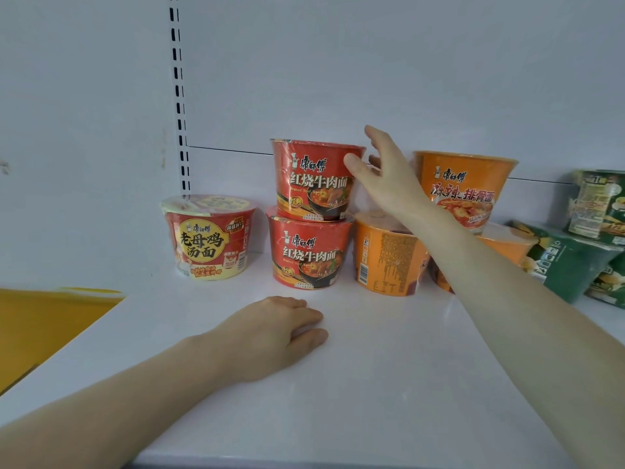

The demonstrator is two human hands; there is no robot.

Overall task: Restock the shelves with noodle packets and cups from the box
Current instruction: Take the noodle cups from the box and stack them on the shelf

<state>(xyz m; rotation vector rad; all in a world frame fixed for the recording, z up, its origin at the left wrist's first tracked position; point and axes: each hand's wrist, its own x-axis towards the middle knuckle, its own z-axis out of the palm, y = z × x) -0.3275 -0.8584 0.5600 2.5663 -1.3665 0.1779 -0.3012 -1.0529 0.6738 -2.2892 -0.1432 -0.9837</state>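
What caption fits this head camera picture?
Right hand reaching between stacked red noodle cups and orange cups; left hand flat on shelf.

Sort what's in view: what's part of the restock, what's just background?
Part of the job:
- red noodle cups, stacked two high
- single red and yellow cup
- orange cups
- green cups
- shelf
- right hand, open beside the top red cup
- left hand, flat on the shelf

Background:
- slotted shelf upright
- yellow surface at left
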